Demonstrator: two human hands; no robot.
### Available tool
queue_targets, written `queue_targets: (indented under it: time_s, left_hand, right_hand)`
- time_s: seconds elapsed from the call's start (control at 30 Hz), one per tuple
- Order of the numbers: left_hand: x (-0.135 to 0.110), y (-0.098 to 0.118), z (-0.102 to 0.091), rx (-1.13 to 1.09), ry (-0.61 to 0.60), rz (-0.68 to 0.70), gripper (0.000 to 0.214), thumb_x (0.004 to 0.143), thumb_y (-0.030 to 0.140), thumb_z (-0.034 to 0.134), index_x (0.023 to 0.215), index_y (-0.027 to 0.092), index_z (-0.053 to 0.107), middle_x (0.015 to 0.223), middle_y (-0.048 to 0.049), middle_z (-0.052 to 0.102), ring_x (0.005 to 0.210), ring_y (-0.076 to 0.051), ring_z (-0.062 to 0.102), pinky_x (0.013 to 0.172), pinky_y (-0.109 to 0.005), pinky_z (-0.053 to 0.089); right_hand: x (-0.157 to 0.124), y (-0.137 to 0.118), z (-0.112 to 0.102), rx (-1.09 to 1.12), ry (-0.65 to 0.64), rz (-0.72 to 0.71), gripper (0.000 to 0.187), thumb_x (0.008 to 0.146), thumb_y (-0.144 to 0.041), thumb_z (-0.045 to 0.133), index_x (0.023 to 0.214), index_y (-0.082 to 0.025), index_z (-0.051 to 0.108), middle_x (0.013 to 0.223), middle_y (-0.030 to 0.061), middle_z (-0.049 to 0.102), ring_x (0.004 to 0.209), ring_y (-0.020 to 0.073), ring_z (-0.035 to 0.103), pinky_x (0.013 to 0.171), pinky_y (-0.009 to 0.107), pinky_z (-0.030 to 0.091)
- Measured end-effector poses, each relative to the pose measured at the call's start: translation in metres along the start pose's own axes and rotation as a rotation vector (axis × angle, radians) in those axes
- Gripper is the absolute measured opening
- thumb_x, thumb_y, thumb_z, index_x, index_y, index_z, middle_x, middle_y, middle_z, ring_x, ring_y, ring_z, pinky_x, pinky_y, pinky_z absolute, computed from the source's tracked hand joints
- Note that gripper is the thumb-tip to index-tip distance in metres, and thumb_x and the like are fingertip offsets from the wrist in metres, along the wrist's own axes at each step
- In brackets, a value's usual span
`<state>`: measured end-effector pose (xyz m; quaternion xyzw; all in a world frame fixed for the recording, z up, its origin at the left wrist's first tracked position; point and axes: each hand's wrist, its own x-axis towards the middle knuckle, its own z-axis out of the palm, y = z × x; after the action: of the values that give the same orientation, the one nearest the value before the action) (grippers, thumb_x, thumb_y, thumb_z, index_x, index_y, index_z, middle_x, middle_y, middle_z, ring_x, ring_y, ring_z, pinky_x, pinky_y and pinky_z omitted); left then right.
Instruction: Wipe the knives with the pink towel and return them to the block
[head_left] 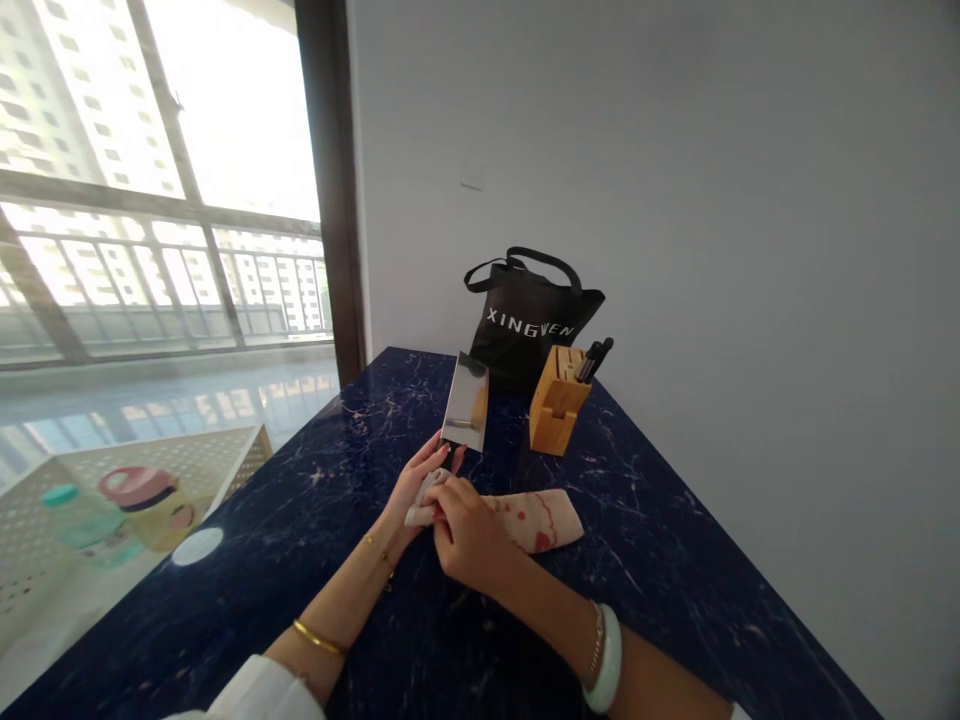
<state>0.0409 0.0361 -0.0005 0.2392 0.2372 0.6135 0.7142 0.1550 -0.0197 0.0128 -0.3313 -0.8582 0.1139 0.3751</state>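
My left hand (416,482) grips a cleaver (466,405) near its dark handle, and the broad shiny blade points away from me above the table. In my right hand (474,535) is a pale cloth with red markings (546,520), pinched at one end against the cleaver's handle. The rest of the cloth trails to the right below my wrist. Most of the handle is hidden by my fingers and the cloth. To the right of the blade stands a wooden knife block (556,408) with black-handled tools in it.
A black tote bag (517,325) stands behind the knife block on the dark blue marbled table (315,600). At the left, a white perforated basket (225,465) holds a pink-lidded bottle (154,505) and a green-capped bottle (90,525). A white disc (198,547) lies near the table's left edge.
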Motion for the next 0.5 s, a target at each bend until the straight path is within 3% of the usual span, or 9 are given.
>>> queue_targets:
  time_s: [0.1,0.3,0.5]
  left_hand:
    - [0.001,0.003,-0.005,0.020,-0.004,0.017,0.057,0.080,0.013,0.053,0.133,0.022,0.034,0.108,-0.0115,0.056,0.094,-0.018,0.058,0.080,-0.031,0.049]
    - [-0.002,0.018,-0.009,-0.032,0.007,0.120,0.055,0.080,0.009,0.052,0.132,0.018,0.036,0.118,-0.0137,0.051,0.106,-0.020,0.052,0.093,-0.029,0.041]
    - [0.003,0.030,-0.015,0.013,0.041,0.255,0.047,0.080,0.008,0.050,0.126,0.013,0.043,0.117,-0.0164,0.051,0.104,-0.022,0.052,0.089,-0.027,0.045]
  right_hand:
    - [0.011,0.004,-0.002,0.004,0.063,-0.005,0.021,0.073,-0.007,0.040,0.091,-0.013,0.049,0.097,0.0072,0.048,0.095,0.0164,0.041,0.090,0.031,0.033]
    - [-0.004,0.004,0.000,0.023,-0.045,0.039,0.024,0.070,-0.006,0.041,0.092,-0.014,0.049,0.094,0.0058,0.049,0.089,0.0159,0.042,0.081,0.029,0.036]
    - [0.001,0.035,0.002,-0.062,-0.001,0.123,0.019,0.076,-0.008,0.040,0.091,-0.010,0.052,0.090,0.0081,0.051,0.090,0.0170,0.044,0.082,0.031,0.036]
